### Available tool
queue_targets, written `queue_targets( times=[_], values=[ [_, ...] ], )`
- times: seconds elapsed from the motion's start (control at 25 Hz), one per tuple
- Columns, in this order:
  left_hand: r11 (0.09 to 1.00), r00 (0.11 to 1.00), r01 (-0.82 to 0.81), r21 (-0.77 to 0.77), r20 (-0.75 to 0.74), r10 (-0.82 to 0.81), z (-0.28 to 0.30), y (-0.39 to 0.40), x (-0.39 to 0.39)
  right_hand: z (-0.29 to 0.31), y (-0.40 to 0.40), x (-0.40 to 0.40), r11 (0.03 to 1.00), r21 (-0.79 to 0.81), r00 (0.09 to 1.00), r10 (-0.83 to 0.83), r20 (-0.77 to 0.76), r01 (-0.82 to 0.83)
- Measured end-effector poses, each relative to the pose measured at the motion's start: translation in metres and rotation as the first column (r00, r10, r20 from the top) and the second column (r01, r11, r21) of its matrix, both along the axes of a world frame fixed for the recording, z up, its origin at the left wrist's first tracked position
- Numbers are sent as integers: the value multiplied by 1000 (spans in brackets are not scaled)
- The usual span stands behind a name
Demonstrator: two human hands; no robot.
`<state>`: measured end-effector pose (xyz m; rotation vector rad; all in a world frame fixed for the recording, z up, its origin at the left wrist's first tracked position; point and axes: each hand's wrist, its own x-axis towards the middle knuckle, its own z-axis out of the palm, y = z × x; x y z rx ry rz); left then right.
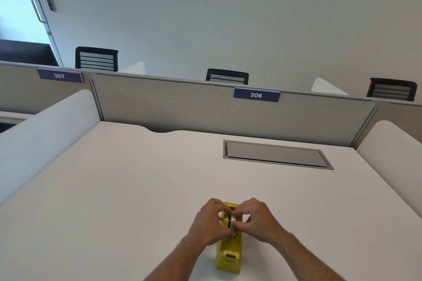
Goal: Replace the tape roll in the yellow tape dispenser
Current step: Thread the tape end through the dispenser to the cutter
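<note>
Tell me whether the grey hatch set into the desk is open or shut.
Shut. The grey hatch lies flat, level with the desk, and nothing inside it shows.

Two bare forearms rise from the lower edge of the head view, each ending in an uncovered hand — the left hand point(209, 221) and the right hand point(260, 219). No sleeves reach the visible part of either arm. Fine hair shows along both forearms — knuckles and finger joints read clearly on both hands.
</note>
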<state>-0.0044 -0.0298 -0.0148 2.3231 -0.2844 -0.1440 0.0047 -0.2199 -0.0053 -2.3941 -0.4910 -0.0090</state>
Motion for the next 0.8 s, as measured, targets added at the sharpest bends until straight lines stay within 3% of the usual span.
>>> queue_targets(
  times=[0.8],
  values=[
    [1000,1000,7,29,11,-7,1,0,0,-5,-1,0,998,-67,1000,20,23,-19]
  ],
)
